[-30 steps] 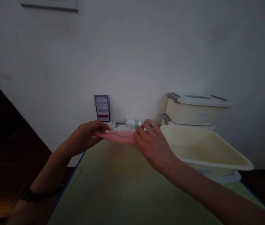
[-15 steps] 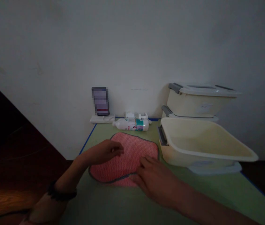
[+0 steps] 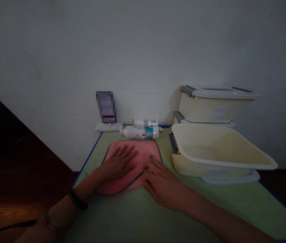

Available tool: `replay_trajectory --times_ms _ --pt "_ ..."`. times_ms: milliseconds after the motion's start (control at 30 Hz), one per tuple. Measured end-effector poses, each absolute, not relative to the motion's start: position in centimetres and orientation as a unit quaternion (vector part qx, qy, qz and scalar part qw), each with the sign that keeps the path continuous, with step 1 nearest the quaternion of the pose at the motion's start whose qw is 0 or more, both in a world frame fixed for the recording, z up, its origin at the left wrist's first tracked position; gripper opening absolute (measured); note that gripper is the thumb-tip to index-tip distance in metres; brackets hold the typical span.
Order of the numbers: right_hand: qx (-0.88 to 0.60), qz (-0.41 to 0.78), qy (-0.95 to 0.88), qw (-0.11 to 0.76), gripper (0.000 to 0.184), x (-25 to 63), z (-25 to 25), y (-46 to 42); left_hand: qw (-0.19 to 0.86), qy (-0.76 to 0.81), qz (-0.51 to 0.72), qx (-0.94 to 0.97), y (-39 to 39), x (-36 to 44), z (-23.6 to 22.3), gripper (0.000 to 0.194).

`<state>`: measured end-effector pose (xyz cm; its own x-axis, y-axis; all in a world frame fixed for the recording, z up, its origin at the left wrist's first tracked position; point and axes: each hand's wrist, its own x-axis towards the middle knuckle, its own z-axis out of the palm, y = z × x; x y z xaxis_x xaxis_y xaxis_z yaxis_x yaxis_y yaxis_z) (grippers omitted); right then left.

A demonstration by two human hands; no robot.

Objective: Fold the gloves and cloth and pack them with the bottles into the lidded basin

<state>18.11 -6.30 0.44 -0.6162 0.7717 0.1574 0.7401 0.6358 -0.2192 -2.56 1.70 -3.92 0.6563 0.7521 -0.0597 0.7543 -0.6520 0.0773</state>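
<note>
A pink textured cloth (image 3: 143, 150) with a dark grey border lies on the green tabletop, with a layer folded over along its near edge. My left hand (image 3: 117, 164) rests flat on the left part of the cloth, fingers spread. At the right edge of the cloth, my right hand (image 3: 162, 184) is closed, thumb and fingers pinching the cloth at its border. The fingertips of that hand are partly hidden, and the cloth's right corner is bunched near them.
Right of the cloth stands an open cream bin (image 3: 221, 145) with a grey latch. Behind it are stacked lidded bins (image 3: 206, 108). A white bottle (image 3: 138, 132) and a clear pump bottle (image 3: 140, 122) lie near the wall. A phone (image 3: 107, 106) stands at the back left.
My left hand has come down flat onto the cloth with its fingers spread. The right hand has closed on the cloth's right edge. The cloth looks flatter and has shifted slightly left.
</note>
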Motion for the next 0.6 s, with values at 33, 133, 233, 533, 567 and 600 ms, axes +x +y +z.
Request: replay_trajectory --times_ms 33,133,233,533,567,600 --pt "-0.421 0.063 -0.894 0.137 0.023 17.9 0.1 -5.9 0.043 0.420 -0.017 0.906 1.4 -2.4 -3.8 0.056" --pt "-0.415 0.055 -0.898 0.138 0.025 17.7 -0.5 -4.6 0.041 0.432 -0.024 0.901 1.0 -2.1 -3.8 0.058" --pt "-0.416 0.030 -0.904 0.092 0.025 18.4 -0.5 -4.4 0.042 0.468 -0.017 0.883 1.0 -2.2 -4.1 0.056" --pt "-0.408 0.027 -0.904 0.121 0.028 18.5 0.1 -6.1 0.055 0.481 0.004 0.875 0.8 -2.2 -4.2 0.061" --pt "-0.401 0.028 -0.907 0.125 0.027 18.2 0.1 -5.6 0.050 0.484 0.007 0.874 0.7 -2.2 -4.3 0.060" --pt "-0.389 0.029 -0.914 0.111 0.026 17.8 0.0 -5.0 0.044 0.486 0.011 0.873 0.6 -2.2 -4.4 0.060"
